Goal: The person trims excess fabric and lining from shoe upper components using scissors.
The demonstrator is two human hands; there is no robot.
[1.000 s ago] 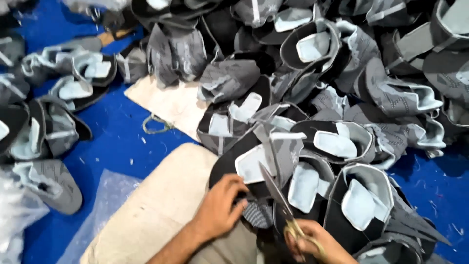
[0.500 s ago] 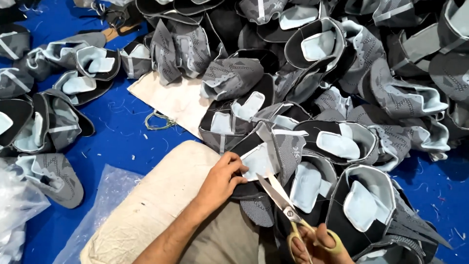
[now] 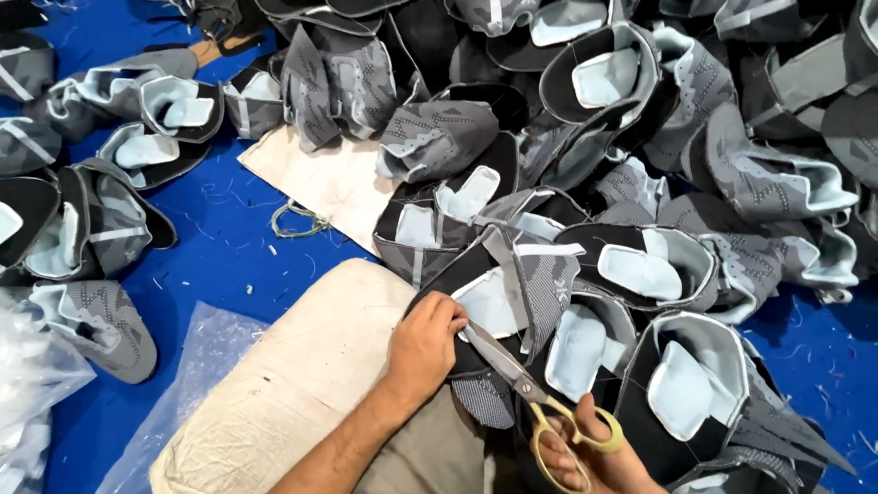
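A view from above, looking down at a person's two bare hands working among a large heap of unfinished shoe tops in grey, black and pale blue.

The left hand (image 3: 425,343) has its fingers curled shut on the edge of one shoe top (image 3: 498,306), pinning it against a cream cloth cushion (image 3: 302,384) that lies in the person's lap area. Holding it there seems to keep the fabric flat and taut for cutting.

The right hand (image 3: 585,453), at the bottom edge of the view, grips a pair of scissors (image 3: 530,393) with yellow handles, its fingers threaded through the loops. The blades point up and left, their tips right beside the left hand's knuckles and touching the held shoe top at its pale lining. The blades look nearly closed; whether they are biting a thread or an edge is too small to tell.

The pile (image 3: 640,165) fills the upper and right parts of the view, heaped close at hand. More shoe tops (image 3: 101,229) lie apart on the left, on a blue floor (image 3: 219,229) dotted with thread scraps. A clear plastic bag (image 3: 27,384) sits at the lower left, and a sheet of pale cloth (image 3: 320,178) lies under the heap's edge.
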